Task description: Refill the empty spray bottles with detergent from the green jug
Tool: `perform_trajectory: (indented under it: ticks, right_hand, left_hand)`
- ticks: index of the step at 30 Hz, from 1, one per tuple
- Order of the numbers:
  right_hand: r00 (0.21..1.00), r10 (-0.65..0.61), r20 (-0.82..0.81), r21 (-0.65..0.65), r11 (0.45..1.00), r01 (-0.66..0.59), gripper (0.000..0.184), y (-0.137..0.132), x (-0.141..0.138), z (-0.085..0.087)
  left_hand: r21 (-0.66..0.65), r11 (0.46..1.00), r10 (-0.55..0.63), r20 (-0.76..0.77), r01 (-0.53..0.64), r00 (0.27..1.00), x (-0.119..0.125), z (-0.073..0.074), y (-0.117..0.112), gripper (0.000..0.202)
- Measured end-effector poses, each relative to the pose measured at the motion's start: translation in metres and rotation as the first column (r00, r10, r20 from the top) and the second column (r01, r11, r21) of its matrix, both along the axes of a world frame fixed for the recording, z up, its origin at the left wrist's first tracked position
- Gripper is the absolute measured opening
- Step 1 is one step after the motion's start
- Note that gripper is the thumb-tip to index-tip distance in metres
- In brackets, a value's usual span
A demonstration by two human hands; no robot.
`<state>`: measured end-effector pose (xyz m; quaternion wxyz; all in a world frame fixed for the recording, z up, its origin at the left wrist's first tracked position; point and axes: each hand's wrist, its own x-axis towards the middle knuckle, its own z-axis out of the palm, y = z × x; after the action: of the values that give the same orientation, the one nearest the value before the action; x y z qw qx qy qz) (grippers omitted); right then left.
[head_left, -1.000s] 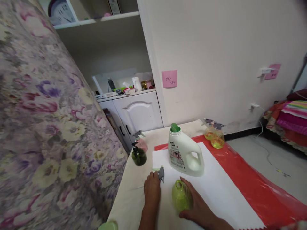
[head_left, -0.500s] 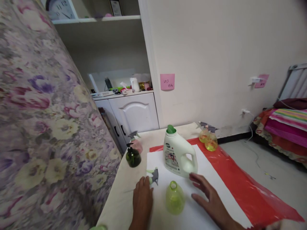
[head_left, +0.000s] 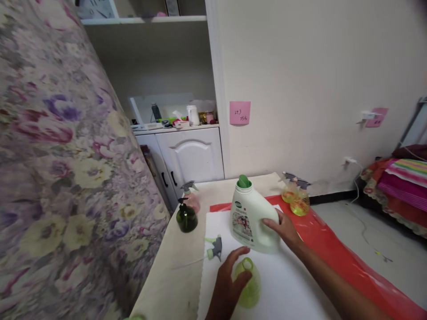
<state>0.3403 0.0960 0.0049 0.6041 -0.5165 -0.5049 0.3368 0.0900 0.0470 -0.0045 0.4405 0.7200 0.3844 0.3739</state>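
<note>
My right hand (head_left: pixel 283 228) is wrapped round the handle of a white detergent jug (head_left: pixel 249 217) with a green cap, which stands upright on a white sheet (head_left: pixel 293 275). My left hand (head_left: pixel 230 281) curls around the neck of a small yellow-green open bottle (head_left: pixel 248 282) standing on the same sheet in front of the jug. A grey and green spray head (head_left: pixel 214 248) lies loose on the sheet's left edge, just left of my left hand.
A dark green pump bottle (head_left: pixel 186 217) and a pink spray bottle (head_left: pixel 193 198) stand at the table's left. Two yellow spray bottles (head_left: pixel 296 200) stand on the red plastic sheet (head_left: pixel 336 258) at the back right. A floral cloth (head_left: pixel 60 169) fills the left side; a white cabinet (head_left: pixel 190 155) is behind.
My right hand left the small bottle and moved up to grip the jug's handle. My left hand let go of the spray head and shifted right onto the small bottle.
</note>
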Motion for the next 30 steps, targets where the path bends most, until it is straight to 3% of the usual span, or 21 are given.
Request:
perform_trajectory:
  ticks: [9, 14, 20, 25, 30]
  right_hand:
    - [1.000, -0.026, 0.000, -0.035, 0.999, 0.026, 0.042, 0.016, -0.003, -0.006]
    - [0.998, -0.054, 0.015, -0.042, 0.998, 0.055, 0.042, 0.013, -0.011, 0.002]
    - [0.996, -0.036, 0.088, -0.077, 0.996, 0.043, 0.038, -0.017, 0.002, 0.030]
    - [0.974, 0.024, 0.226, -0.133, 0.991, 0.006, 0.033, -0.057, 0.029, 0.064]
    - [0.922, 0.044, 0.384, -0.200, 0.979, 0.037, 0.042, -0.099, 0.052, 0.098]
  left_hand:
    - [-0.063, 0.996, -0.057, 0.060, 0.061, 0.997, 0.006, 0.016, -0.004, 0.030]
    - [-0.076, 0.995, -0.060, 0.089, 0.066, 0.994, 0.005, 0.016, -0.005, 0.027]
    - [-0.084, 0.995, -0.049, 0.150, 0.062, 0.987, 0.005, 0.017, -0.009, 0.029]
    - [-0.084, 0.995, -0.032, 0.148, 0.045, 0.988, 0.007, 0.025, -0.013, 0.030]
    - [-0.073, 0.997, -0.005, 0.168, 0.018, 0.986, 0.009, 0.026, -0.016, 0.030]
